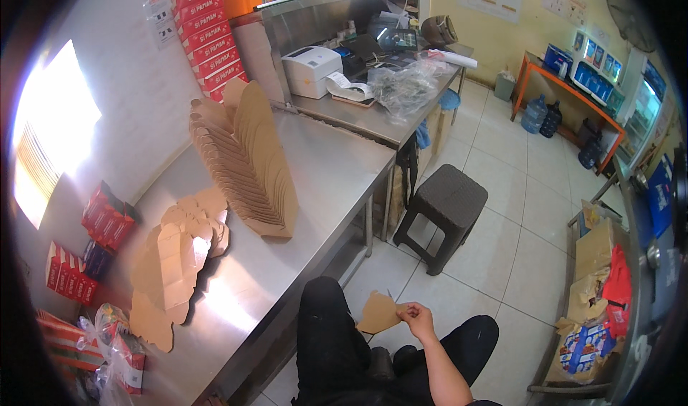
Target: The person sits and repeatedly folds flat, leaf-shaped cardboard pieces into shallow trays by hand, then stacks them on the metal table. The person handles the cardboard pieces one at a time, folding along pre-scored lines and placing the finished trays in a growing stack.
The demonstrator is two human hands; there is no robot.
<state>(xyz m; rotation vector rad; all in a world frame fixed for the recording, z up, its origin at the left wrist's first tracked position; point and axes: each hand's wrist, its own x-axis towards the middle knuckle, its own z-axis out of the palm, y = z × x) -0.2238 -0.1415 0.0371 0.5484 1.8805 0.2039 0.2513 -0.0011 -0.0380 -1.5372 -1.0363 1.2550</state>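
My right hand (417,321) pinches the edge of a small brown cardboard piece (379,313) between thumb and fingers. The piece hangs above the tiled floor, between my knees. My left hand is out of view. To the left, a tall nested stack of folded cardboard trays (251,169) stands on the steel table (337,155). Nearer along the same table lies a loose pile of flat cardboard blanks (175,263), overlapping one another.
A dark plastic stool (446,209) stands ahead of my knees. Red boxes (211,44) are piled by the wall; smaller red packs (107,216) lie at the table's left. A white label printer (312,70) sits on the far counter. Shelves with cartons (598,252) line the right side.
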